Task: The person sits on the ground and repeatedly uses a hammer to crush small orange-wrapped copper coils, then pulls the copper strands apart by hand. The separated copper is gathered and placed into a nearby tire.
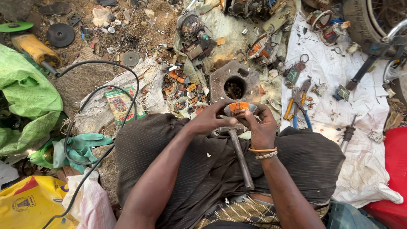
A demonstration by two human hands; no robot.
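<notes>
Copper-wound coil (240,108) sits just in front of the hammer (239,154) lying across the lap, both hands closed on it: left hand (210,121) fingers clamp its near-left edge, right hand (261,127) fingers pinch its right rim. Steady it firmly, I'd judge, and pry windings gradually.

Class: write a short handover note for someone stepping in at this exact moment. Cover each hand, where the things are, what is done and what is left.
Left hand: grips the left side of the orange coil, held over the lap.
Right hand: fingers on the coil's right side and underside.
Hammer: lies across the lap, handle toward the body, untouched.
Metal block with a round hole: on the ground just ahead.
Pliers: on the white cloth, to the right.
Done: coil is off the ground and in hand.
Left: coil looks whole, its winding unstripped.
</notes>
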